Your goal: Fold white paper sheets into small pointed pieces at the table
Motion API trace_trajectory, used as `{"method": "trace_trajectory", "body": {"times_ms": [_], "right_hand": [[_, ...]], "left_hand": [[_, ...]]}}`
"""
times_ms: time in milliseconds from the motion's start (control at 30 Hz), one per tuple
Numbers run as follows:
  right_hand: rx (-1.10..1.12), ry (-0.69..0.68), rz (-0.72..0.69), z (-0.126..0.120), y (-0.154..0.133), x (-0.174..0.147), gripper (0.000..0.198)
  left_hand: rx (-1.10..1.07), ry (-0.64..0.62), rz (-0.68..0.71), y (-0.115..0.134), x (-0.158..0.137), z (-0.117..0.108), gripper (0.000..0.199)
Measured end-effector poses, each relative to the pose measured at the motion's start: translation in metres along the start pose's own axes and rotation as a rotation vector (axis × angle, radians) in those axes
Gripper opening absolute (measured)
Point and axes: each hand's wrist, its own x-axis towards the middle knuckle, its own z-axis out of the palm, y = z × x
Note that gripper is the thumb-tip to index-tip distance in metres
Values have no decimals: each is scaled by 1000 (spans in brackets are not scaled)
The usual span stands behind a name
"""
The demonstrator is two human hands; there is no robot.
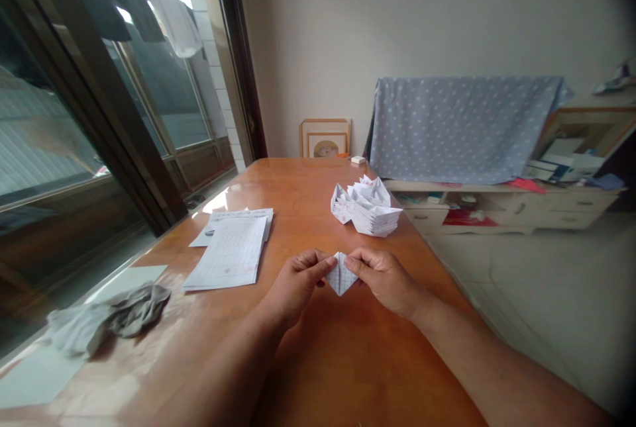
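Between my two hands is a small folded piece of lined paper (340, 280), diamond-shaped with a point facing down and a seam along its middle. My left hand (303, 278) pinches its left corner, thumb on top. On the right corner, my right hand (380, 275) pinches in the same way. Fingers behind the paper are partly hidden. Just beyond my hands, a cluster of folded paper boats (368, 208) sits nested together on the wooden table (303, 195). Off to the left lies a stack of lined paper sheets (228, 251).
Grey cloths (139, 308) lie near the table's left edge beside pale sheets (40, 374). A small white box (358, 159) is at the far end. Beyond the right edge stand a low white cabinet (571, 205) and something under a dotted blue cloth (457, 129). A glass door borders the left.
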Motion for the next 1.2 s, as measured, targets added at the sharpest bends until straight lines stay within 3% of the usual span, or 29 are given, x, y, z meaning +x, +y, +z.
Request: {"method": "trace_trajectory", "body": {"times_ms": [233, 533, 900, 1033, 1200], "right_hand": [[36, 38, 0, 4, -1, 0, 32], [18, 217, -39, 2, -2, 2, 30], [367, 337, 86, 5, 4, 7, 30], [382, 348, 99, 6, 3, 7, 32], [236, 348, -2, 4, 5, 7, 32]], "left_hand": [[-58, 36, 14, -3, 1, 2, 25], [-259, 162, 2, -5, 3, 2, 26], [-575, 268, 78, -11, 12, 1, 27], [-588, 285, 95, -11, 12, 2, 26], [-482, 198, 114, -5, 7, 4, 22]]}}
